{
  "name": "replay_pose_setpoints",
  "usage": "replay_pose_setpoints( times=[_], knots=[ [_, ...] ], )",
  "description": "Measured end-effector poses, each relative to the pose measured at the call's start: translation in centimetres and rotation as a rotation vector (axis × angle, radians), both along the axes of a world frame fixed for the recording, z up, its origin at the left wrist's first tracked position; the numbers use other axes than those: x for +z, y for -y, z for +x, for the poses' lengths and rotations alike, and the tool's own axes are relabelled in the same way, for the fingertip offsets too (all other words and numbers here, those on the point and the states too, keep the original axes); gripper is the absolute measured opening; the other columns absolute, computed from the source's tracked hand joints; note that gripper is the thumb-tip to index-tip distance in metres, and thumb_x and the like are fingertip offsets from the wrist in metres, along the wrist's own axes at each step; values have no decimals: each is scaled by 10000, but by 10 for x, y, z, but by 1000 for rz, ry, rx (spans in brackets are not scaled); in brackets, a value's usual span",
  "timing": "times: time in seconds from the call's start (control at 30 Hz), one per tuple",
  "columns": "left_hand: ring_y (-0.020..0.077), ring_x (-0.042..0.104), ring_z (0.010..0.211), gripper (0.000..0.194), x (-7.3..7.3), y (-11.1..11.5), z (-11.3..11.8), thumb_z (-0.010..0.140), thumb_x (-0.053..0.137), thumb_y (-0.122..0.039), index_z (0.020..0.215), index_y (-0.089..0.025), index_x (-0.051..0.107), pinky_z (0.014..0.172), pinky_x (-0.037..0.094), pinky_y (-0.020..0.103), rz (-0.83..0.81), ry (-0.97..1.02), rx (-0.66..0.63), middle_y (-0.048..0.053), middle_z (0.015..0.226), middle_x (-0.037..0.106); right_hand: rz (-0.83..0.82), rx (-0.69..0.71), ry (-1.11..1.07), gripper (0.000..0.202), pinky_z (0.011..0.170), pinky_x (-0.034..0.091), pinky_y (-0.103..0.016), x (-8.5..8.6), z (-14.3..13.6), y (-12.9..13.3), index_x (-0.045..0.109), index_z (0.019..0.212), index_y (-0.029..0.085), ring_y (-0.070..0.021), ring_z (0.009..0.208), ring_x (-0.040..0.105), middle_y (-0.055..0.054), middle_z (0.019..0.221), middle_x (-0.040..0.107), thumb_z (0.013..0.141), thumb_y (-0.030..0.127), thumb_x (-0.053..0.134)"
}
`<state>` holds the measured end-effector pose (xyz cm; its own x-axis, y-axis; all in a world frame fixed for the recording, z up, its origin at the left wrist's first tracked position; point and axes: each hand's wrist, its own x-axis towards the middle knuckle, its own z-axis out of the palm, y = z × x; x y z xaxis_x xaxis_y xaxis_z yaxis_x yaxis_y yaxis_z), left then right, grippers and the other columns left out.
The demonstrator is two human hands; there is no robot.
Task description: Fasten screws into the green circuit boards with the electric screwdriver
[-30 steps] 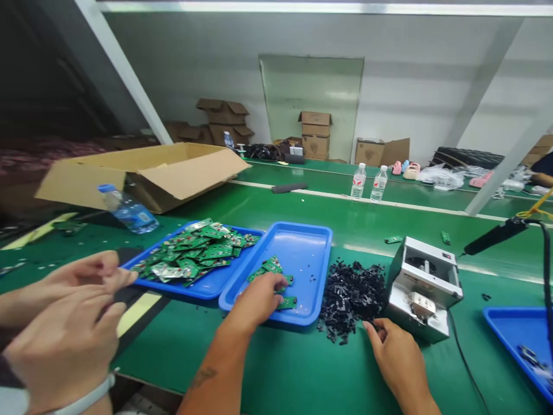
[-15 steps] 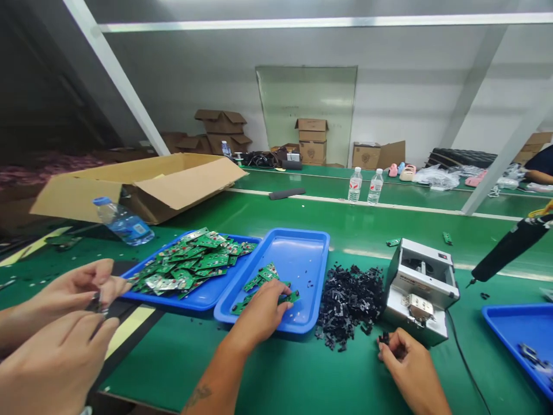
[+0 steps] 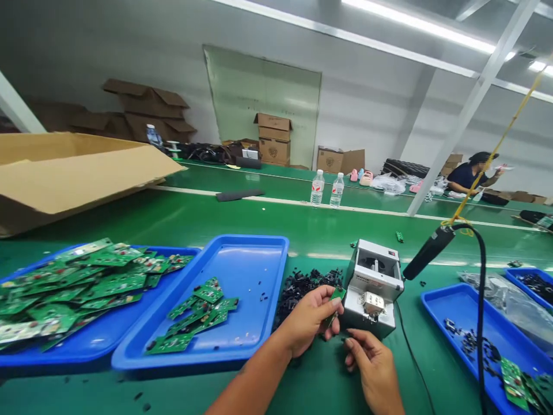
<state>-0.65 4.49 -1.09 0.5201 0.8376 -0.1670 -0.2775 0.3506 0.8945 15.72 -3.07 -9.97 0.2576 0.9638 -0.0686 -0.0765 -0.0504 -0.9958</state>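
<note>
Circuit board point(image 3: 338, 295) | held, left hand point(image 3: 307, 318) | right hand point(image 3: 372, 364) near machine point(image 3: 358, 291)

A pale grey wall point(image 3: 363, 104) runs across the back, with a light green panel point(image 3: 263, 104) set against it and a pillar point(image 3: 417, 112) farther right. Bright tube lights point(image 3: 423, 24) glow at the upper right, while the upper left is dim. A long white rail point(image 3: 345, 39) slants across the top, meeting a slanted white post point(image 3: 470, 109) on the right; another post point(image 3: 19, 106) stands at the far left. Long green worktables point(image 3: 367, 227) with pale edge strips stretch from side to side. Brown cardboard boxes point(image 3: 274, 141) stand along the wall, some with open flaps.
</note>
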Motion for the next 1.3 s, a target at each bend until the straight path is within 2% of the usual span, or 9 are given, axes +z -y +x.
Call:
replay_pose_setpoints(
  times=[0.1,0.27,0.43,0.53,0.63,0.83,1.03,1.2,1.3],
  knots=[
    [50,546,522,434,-13,3,-1,826,752,-529,943,-164,549,427,323,164,-58,53,-16,15,872,654,15,-20,1,517,494,535,-272,-4,0,0,766,938,151,-159,516,634,-50,672,710,719,617,809],
    [109,635,627,464,-21,9,-5,886,649,-603,999,-159,579,493,416,197,-124,157,15,74,929,696,23,-49,80,515,675,632,-334,1,3,2,794,960,161,-240,721,743,-107,833,781,676,586,854],
    [158,697,734,415,-21,12,1,796,809,-456,970,-162,572,583,519,251,-91,154,9,90,1007,704,54,-12,59,498,889,632,-410,17,6,5,791,1065,182,-302,992,754,-140,1107,782,726,543,835],
    [199,727,825,418,-20,14,3,771,837,-428,958,-174,563,729,576,340,-106,139,93,84,1037,710,50,-39,88,459,827,646,-397,23,6,7,799,1038,186,-277,918,756,-131,1094,779,765,554,798],
    [191,706,881,391,-19,16,6,785,824,-440,956,-164,604,809,543,323,-59,123,174,84,1002,735,21,-79,95,466,696,646,-367,24,4,9,798,973,166,-234,723,732,-105,876,779,730,563,824],
    [127,608,750,371,-20,19,10,750,865,-396,878,-160,610,665,452,233,13,41,212,66,924,754,49,1,43,374,680,618,-319,21,-1,11,779,908,174,-195,698,706,-72,832,744,759,515,822],
    [138,652,754,354,-18,23,8,844,773,-446,964,-166,591,761,522,285,55,77,79,16,837,678,46,-123,-33,523,728,631,-356,14,-1,9,760,1104,181,-233,777,741,-103,916,778,729,535,841],
    [113,603,627,269,-17,27,6,938,616,-427,1016,-181,541,539,415,226,138,-64,-168,24,879,654,53,-243,35,518,675,620,-348,23,9,9,813,1023,176,-214,667,706,-87,805,777,700,581,838],
    [96,533,607,226,-19,32,7,972,538,-352,1117,-180,526,542,367,224,206,-201,-253,14,864,651,100,-240,194,430,696,602,-318,32,17,11,822,1046,218,-196,698,690,-65,826,768,772,548,790]
  ],
)
